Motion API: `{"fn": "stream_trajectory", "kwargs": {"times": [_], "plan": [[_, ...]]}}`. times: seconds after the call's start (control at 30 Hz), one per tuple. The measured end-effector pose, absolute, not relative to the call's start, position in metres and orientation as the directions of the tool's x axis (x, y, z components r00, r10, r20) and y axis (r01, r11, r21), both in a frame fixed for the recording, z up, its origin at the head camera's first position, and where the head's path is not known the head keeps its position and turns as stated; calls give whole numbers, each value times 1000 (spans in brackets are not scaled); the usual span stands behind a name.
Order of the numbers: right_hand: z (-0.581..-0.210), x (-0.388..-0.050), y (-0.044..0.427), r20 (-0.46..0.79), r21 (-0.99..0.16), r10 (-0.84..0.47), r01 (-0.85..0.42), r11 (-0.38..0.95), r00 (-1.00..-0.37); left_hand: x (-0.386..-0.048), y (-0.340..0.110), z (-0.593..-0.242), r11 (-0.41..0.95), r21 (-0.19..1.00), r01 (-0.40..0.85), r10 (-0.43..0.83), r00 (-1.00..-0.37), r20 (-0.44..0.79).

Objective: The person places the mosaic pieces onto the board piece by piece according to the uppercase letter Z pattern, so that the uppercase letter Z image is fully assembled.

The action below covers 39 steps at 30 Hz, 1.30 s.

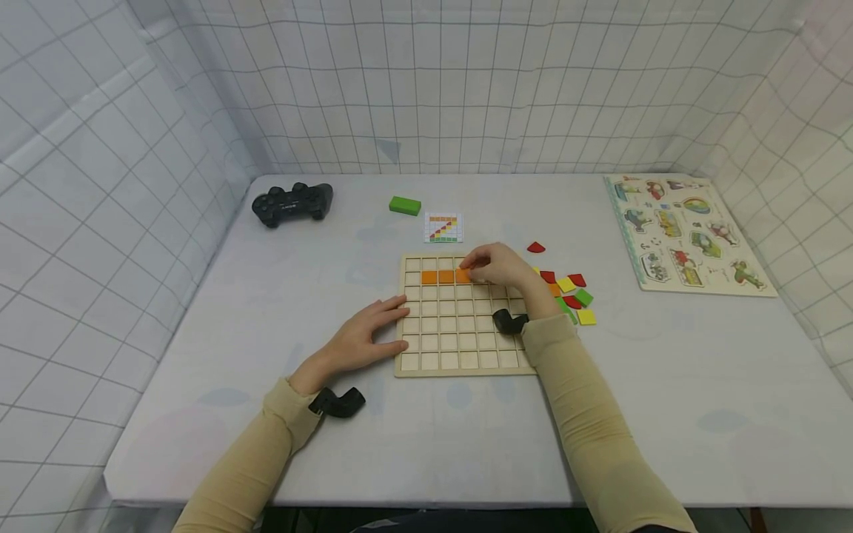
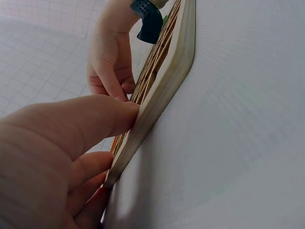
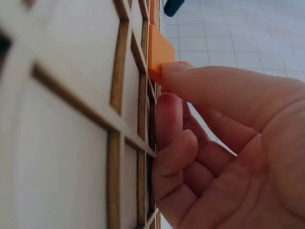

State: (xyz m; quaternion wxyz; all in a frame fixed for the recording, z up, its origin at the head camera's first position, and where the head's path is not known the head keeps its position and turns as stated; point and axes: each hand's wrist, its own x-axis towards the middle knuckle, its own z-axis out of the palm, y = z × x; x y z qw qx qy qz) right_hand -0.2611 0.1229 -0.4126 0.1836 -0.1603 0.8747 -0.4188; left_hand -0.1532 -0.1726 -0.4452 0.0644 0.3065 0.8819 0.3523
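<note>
A white table [image 1: 266, 311] spreads out before me, a picture board [image 1: 716, 277] at its far right. In the middle lies a wooden grid board [image 1: 466, 372]. The left hand [image 1: 363, 333] touches its left edge, fingers extended; the right hand [image 1: 500, 265] pinches a tile above the far side. A game controller [image 1: 293, 203] sits far left. Just beyond the grid is a pattern card [image 1: 443, 228] in orange, red, yellow and green. Going by it, I'd say it's early: only two orange squares [image 1: 429, 277] are down, and mixed loose pieces [image 1: 583, 297] lie at right. The pinched orange tile [image 3: 161, 51] is beside those two; whether it's seated, I can't tell.
</note>
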Motion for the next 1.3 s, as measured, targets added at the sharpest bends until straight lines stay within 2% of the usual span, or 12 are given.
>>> {"fn": "stream_trajectory", "kwargs": {"times": [0.27, 0.63, 0.83, 1.07, 1.3], "plan": [[-409, -259, 123, -170, -766, -423, -151, 625, -890, -153, -172, -443, 566, 654, 502, 591, -800, 103], [-388, -255, 146, -156, -817, -469, -153, 556, -869, -152, -171, -443, 574, 654, 492, 587, -805, 91], [-369, -248, 168, -135, -829, -423, -132, 544, -896, -152, -172, -443, 569, 654, 498, 589, -802, 98], [-369, -248, 197, -119, -850, -350, -87, 520, -929, -152, -173, -444, 570, 652, 499, 590, -801, 98], [-371, -243, 220, -123, -871, -338, -62, 488, -933, -152, -172, -443, 566, 657, 499, 591, -801, 99]]}}
